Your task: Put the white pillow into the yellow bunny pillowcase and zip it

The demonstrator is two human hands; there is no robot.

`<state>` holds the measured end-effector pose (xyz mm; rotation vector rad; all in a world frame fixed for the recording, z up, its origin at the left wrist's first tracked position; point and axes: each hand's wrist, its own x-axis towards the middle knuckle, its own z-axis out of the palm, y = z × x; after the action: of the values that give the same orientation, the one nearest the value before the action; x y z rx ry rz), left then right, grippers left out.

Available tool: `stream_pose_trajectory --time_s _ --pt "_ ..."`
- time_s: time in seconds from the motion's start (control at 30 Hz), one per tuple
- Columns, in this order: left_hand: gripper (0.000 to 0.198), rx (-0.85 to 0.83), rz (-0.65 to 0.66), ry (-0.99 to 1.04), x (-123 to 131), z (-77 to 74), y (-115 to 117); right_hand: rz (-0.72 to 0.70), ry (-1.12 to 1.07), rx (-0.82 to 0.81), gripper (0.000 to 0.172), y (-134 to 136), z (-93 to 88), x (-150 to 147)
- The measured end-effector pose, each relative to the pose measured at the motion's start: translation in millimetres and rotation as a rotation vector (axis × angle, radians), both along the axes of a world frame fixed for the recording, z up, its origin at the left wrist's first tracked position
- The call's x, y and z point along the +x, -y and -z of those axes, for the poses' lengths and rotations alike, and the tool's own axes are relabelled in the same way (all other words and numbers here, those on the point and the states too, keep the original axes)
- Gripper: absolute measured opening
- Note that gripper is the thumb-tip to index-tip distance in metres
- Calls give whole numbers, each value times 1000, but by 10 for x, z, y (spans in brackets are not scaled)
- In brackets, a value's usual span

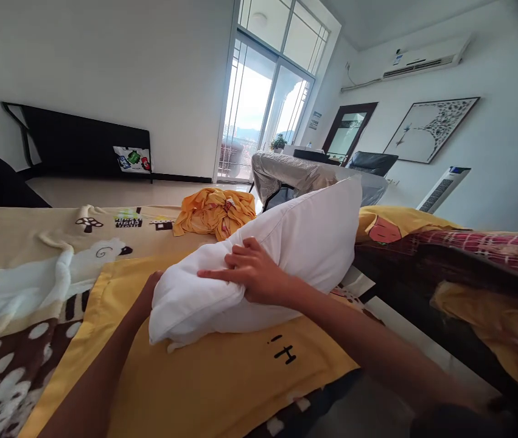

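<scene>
Touching the edge of white pillow (318, 237), left hand (154, 287) has room leftward.

Bright daylight through the sliding glass door (265, 103) across from me. White wall (117, 61), pale glossy floor (80, 187). AC unit (427, 59) mounted above a framed picture (432, 129). Plastic-draped furniture (295, 173) near a dark-framed door (349, 131).

The pillow (318, 237) is white, the cloth (195, 383) yellow with black lettering, the blanket (35, 286) beige and brown, sheep-patterned.
</scene>
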<state>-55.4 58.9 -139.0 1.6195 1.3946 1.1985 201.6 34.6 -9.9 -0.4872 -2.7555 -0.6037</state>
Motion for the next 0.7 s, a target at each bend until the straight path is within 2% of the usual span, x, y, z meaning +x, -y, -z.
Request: stream_pose_trajectory --time_s 0.13,0.23,0.27,0.37,0.43,0.57,0.7 --pt "27 -149 56 -8 -49 153 -19 45 -15 161 66 54 580 -4" --pt "23 -198 -10 -71 -43 263 -77 84 -20 148 58 33 847 12" --pt "22 -209 -53 -113 -39 300 -105 88 -28 132 61 15 916 9" --pt "21 -241 -202 -285 -35 371 -169 118 -15 82 91 -45 1099 -29" --pt "17 -248 -280 -404 -42 373 -168 157 24 54 99 -72 1199 -67" --pt "15 -208 -338 -542 -75 339 -89 207 19 21 87 -92 1305 -148" --pt "16 -180 -303 -566 -143 417 -73 253 -80 19 74 -117 1385 -259"
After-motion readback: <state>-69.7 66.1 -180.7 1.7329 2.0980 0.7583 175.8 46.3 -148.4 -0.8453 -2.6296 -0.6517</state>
